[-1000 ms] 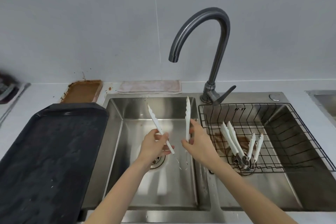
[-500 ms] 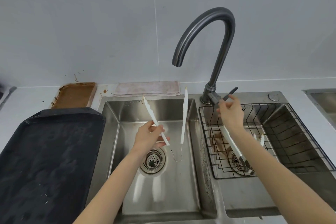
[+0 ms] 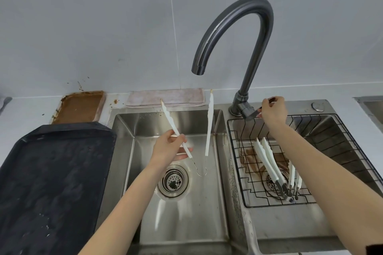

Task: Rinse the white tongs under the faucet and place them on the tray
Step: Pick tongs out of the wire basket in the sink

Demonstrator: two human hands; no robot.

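My left hand (image 3: 169, 148) grips one arm of the white tongs (image 3: 209, 126) over the left sink basin (image 3: 182, 223). The tongs are spread wide, tips up, wire hinge hanging low. They sit below and slightly left of the dark faucet (image 3: 238, 25) spout. No water runs from the spout. My right hand (image 3: 272, 109) pinches the faucet's lever handle at the base. The black tray (image 3: 51, 182) lies on the counter left of the sink.
A wire rack (image 3: 323, 130) fills the right basin and holds two more white tongs (image 3: 269, 163). A folded cloth (image 3: 165, 97) and a dirty brown dish (image 3: 79, 106) lie behind the sink. A drain strainer (image 3: 173, 181) sits under my left hand.
My right hand left the tongs and went up to the faucet handle. My left hand now holds the tongs alone and has raised them slightly.
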